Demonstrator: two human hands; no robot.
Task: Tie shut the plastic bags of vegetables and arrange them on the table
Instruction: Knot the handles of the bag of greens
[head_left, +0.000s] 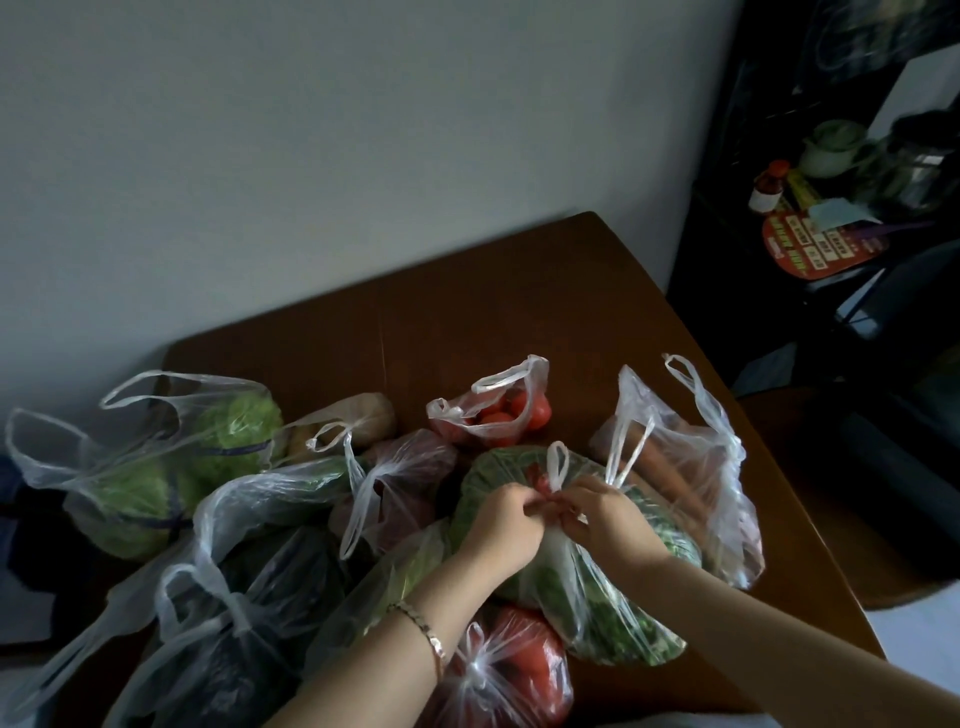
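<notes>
Several clear plastic bags of vegetables crowd the brown wooden table (519, 312). My left hand (501, 522) and my right hand (605, 514) meet over a bag of leafy greens (608, 608), each pinching one of its handles at the gathered top; one handle loop (557, 465) sticks up between them. Behind it lies an open bag of tomatoes (498, 410). To the right stands an open bag of carrots (685, 467). A tied bag of red peppers (519, 670) sits under my left wrist.
At the left are an open bag of lettuce (171, 467), a knotted bag of dark vegetables (249, 623), a purple-vegetable bag (400, 483) and potatoes (353, 415). A dark shelf with bottles and a pot (831, 150) stands at the right. A grey wall backs the table.
</notes>
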